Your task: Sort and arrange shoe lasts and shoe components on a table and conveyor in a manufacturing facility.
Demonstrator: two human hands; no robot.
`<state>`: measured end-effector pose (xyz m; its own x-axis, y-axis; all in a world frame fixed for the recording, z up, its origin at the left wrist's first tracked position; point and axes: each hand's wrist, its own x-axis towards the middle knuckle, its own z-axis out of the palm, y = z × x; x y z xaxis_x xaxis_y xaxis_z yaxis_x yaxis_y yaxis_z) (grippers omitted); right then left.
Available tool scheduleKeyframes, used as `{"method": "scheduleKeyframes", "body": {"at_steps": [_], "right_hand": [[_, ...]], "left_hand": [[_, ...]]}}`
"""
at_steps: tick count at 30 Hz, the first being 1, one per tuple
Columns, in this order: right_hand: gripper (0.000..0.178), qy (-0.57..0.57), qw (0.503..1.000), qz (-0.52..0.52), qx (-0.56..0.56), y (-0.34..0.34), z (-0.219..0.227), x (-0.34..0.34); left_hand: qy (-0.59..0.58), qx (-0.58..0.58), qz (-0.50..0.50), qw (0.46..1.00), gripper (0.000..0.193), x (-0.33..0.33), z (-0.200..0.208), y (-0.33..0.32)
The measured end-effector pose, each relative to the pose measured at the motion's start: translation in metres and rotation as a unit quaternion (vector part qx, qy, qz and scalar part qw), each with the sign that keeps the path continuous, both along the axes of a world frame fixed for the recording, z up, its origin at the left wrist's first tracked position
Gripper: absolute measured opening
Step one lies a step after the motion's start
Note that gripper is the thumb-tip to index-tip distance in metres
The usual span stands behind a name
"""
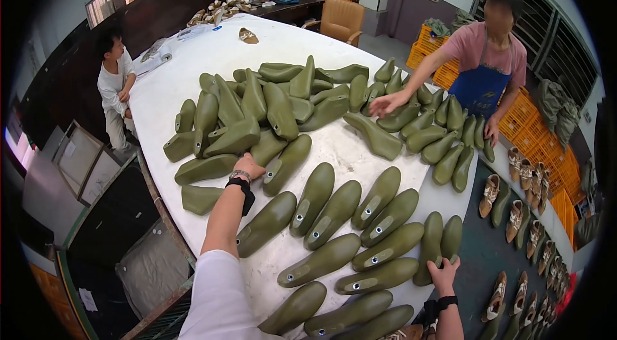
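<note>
Olive-green shoe lasts cover a white table [193,76]. My left hand [249,166] reaches out to the loose heap [257,108] at the table's middle and closes around the heel of one last [286,163]. My right hand [445,272] grips the heel end of an upright last [451,237] at the table's near right edge. Rows of lasts [347,231] lie side by side between my two arms. A black band sits on each of my wrists.
A person in a pink shirt and blue apron [485,63] reaches a hand [387,103] onto lasts at the far right. Another person in white [116,83] stands at the left edge. Finished shoes [524,211] line the dark floor at right. Yellow crates [540,141] stand behind.
</note>
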<state>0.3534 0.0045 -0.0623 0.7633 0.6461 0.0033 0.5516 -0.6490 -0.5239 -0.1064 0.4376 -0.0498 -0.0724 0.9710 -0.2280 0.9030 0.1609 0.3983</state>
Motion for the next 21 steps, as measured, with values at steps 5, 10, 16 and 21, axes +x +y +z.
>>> {"method": "scheduleKeyframes", "body": {"at_steps": [5, 10, 16, 21], "right_hand": [[0.054, -0.012, 1.000, -0.006, -0.003, 0.000, -0.006, 0.000], [0.055, 0.002, 1.000, -0.014, -0.006, 0.000, 0.002, -0.002], [0.055, -0.007, 1.000, -0.023, -0.008, -0.001, 0.001, -0.002], [0.053, -0.016, 1.000, -0.020, -0.006, 0.001, -0.001, -0.002]], "left_hand": [[-0.124, -0.026, -0.079, 0.989, 0.062, -0.007, -0.015, -0.020], [0.022, 0.188, -0.189, 0.964, 0.066, 0.018, 0.055, -0.075], [0.023, 0.351, -0.437, 0.827, 0.062, 0.044, 0.096, -0.114], [-0.010, 0.348, -0.560, 0.752, 0.062, 0.092, 0.109, -0.144]]}}
